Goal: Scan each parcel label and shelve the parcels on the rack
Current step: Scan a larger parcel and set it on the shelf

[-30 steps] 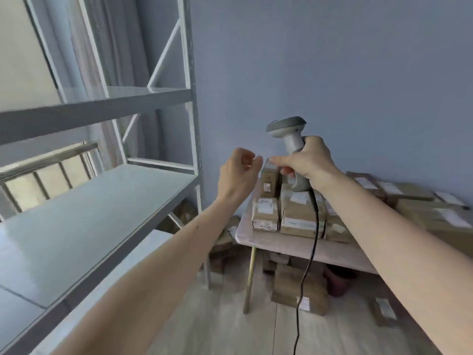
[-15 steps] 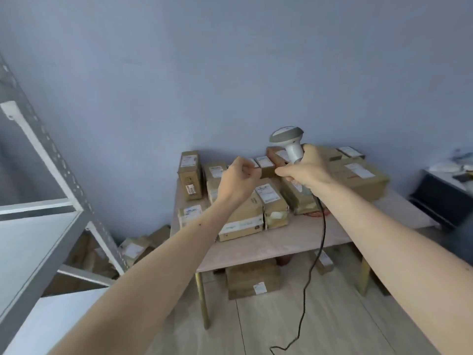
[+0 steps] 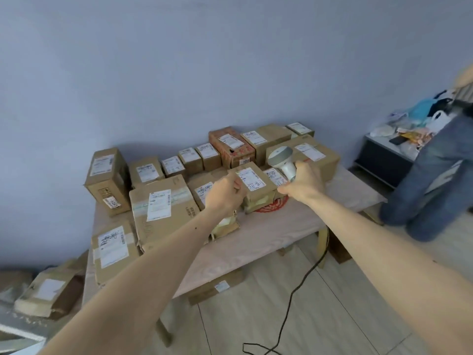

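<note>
Over the table's point(image 3: 268, 242) near edge, left hand point(image 3: 225, 194) curled into an empty fist, right hand point(image 3: 303, 184) gripping the barcode scanner point(image 3: 281, 158). Just beyond the left knuckles sits a small labelled parcel point(image 3: 253, 185), long axis running away; left hand's nearer.

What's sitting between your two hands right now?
In the head view, a small labelled parcel lies on the table between the curled, empty left hand and the right hand gripping the scanner.

Soft, even daylight; slight motion blur, wide-angle edge distortion.
</note>
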Demonstrator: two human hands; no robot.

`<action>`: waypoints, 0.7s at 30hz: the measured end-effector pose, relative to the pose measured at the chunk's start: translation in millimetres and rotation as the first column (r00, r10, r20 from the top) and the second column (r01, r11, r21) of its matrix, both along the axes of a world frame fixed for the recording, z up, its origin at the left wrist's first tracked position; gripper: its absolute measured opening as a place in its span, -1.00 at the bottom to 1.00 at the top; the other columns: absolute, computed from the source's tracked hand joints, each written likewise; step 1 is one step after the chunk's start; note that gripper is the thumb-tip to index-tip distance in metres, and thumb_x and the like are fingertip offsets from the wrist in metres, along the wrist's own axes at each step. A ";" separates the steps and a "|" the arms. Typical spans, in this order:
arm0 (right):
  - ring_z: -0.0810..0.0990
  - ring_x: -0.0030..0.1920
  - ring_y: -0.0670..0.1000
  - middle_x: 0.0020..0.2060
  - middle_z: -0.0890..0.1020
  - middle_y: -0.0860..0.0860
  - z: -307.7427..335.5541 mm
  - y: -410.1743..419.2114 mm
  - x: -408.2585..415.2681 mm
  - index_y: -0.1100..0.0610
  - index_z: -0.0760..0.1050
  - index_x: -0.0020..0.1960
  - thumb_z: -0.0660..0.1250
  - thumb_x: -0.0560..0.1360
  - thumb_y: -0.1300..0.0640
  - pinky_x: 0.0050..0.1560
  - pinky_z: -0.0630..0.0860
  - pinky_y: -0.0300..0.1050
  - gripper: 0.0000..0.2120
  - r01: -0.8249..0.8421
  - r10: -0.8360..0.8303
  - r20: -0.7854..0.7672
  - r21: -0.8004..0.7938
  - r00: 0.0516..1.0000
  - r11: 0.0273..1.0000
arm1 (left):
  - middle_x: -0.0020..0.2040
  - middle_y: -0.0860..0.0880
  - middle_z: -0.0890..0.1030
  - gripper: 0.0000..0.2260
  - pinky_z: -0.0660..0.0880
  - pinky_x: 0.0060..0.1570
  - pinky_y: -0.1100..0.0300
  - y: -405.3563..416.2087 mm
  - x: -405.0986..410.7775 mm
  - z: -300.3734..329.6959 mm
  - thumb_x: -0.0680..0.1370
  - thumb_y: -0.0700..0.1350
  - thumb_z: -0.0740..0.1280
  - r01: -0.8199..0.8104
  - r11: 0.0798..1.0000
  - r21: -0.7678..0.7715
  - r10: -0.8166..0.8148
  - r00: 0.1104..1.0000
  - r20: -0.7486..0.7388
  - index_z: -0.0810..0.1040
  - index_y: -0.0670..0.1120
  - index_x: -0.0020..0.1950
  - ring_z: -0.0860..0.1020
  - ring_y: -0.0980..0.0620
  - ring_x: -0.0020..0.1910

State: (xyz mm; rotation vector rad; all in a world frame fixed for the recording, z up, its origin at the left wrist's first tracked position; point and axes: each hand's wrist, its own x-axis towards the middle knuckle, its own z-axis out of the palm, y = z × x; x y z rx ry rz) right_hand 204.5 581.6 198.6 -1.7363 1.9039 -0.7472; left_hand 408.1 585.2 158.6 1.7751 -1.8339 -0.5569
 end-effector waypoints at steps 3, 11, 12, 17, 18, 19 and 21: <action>0.54 -0.10 0.05 -0.03 0.61 0.07 -13.6 -44.8 -33.6 0.19 0.52 0.13 0.61 0.34 0.20 -0.34 0.39 -0.17 -0.56 0.014 -0.014 -0.022 0.023 1.000 1.000 | 0.12 0.01 0.65 -0.75 0.62 0.06 -0.05 -43.6 -29.3 -11.7 0.62 0.02 0.35 0.003 0.999 0.037 -0.004 1.000 0.026 0.53 -0.07 0.24 0.61 -0.04 0.12; 0.60 -0.06 0.11 -0.06 0.64 0.07 -34.1 -151.2 -96.9 0.13 0.53 0.12 0.57 0.40 0.13 -0.16 0.50 -0.06 -0.65 0.031 -0.024 -0.127 0.055 0.992 0.998 | 0.15 0.04 0.64 -0.78 0.62 0.03 -0.09 -149.9 -86.7 -35.7 0.64 0.04 0.31 0.051 0.996 0.069 -0.057 0.995 0.082 0.52 -0.03 0.22 0.60 -0.03 0.14; 0.61 -0.06 0.11 -0.06 0.64 0.07 -36.7 -165.3 -102.2 0.14 0.53 0.11 0.56 0.40 0.14 -0.16 0.50 -0.06 -0.65 0.043 -0.034 -0.136 0.063 0.990 0.997 | 0.15 0.01 0.64 -0.77 0.62 0.03 -0.09 -164.2 -91.0 -38.7 0.64 0.03 0.31 0.061 0.995 0.075 -0.068 0.993 0.092 0.52 -0.05 0.24 0.60 -0.05 0.13; 0.60 -0.04 0.11 -0.02 0.65 0.08 -42.7 -227.8 -124.3 0.15 0.52 0.18 0.61 0.38 0.10 -0.12 0.52 -0.05 -0.55 0.105 -0.091 -0.171 0.071 0.981 0.992 | 0.15 -0.02 0.62 -0.76 0.63 -0.02 -0.06 -233.5 -105.3 -50.6 0.63 0.01 0.32 0.114 0.991 0.065 -0.122 0.983 0.139 0.53 -0.09 0.23 0.61 -0.05 0.11; 0.63 0.00 0.13 0.00 0.66 0.08 -43.9 -239.1 -128.5 0.14 0.52 0.18 0.62 0.37 0.09 -0.09 0.55 -0.03 -0.54 0.120 -0.105 -0.181 0.070 0.978 0.990 | 0.14 -0.01 0.62 -0.76 0.63 -0.03 -0.05 -246.5 -108.5 -52.9 0.63 0.01 0.32 0.120 0.990 0.067 -0.129 0.982 0.139 0.54 -0.09 0.22 0.61 -0.05 0.10; 0.65 0.01 0.14 0.00 0.68 0.08 -45.0 -249.0 -132.9 0.13 0.53 0.17 0.62 0.37 0.08 -0.08 0.56 -0.02 -0.54 0.133 -0.117 -0.195 0.069 0.974 0.989 | 0.13 -0.01 0.62 -0.76 0.63 -0.03 -0.05 -258.1 -111.6 -55.4 0.63 0.01 0.33 0.124 0.990 0.072 -0.133 0.982 0.137 0.54 -0.09 0.22 0.61 -0.04 0.08; 0.64 -0.01 0.14 -0.01 0.68 0.09 -48.0 -267.5 -142.5 0.13 0.51 0.17 0.60 0.38 0.08 -0.12 0.52 -0.05 -0.56 0.148 -0.129 -0.208 0.081 0.970 0.986 | 0.11 0.00 0.62 -0.78 0.64 -0.04 -0.06 -277.4 -117.5 -60.6 0.62 0.01 0.33 0.129 0.989 0.077 -0.138 0.981 0.135 0.55 -0.07 0.19 0.62 -0.04 0.05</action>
